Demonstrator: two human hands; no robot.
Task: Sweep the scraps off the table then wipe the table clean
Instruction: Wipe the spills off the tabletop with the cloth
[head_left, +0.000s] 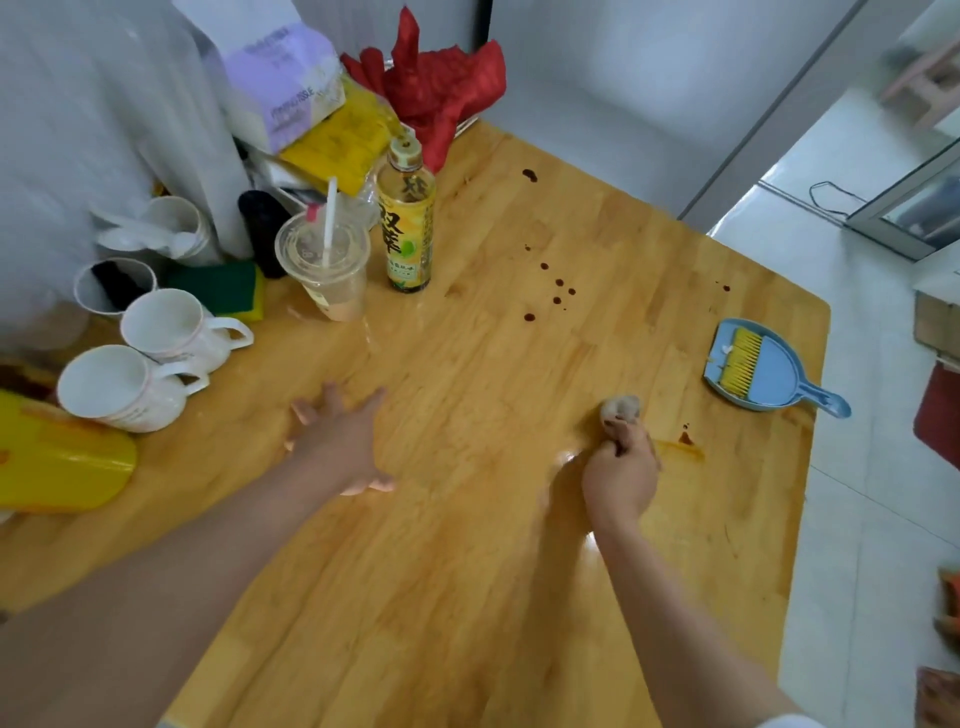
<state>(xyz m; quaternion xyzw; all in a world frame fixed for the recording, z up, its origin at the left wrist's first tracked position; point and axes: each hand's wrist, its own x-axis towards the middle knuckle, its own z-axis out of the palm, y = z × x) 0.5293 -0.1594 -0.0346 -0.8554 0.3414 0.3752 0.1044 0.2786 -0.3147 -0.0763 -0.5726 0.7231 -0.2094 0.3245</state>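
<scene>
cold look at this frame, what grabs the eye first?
The dark drops spattered across the far middle of the wooden table, plus an orange smear beside the right hand, which grips a crumpled wad against the wood. The left hand rests flat, fingers spread. A blue dustpan with a yellow brush lying in it sits near the right edge; cups and a bottle crowd the far left.

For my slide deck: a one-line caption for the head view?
Right hand wipes the wooden table with a crumpled wad; left hand rests flat.
</scene>
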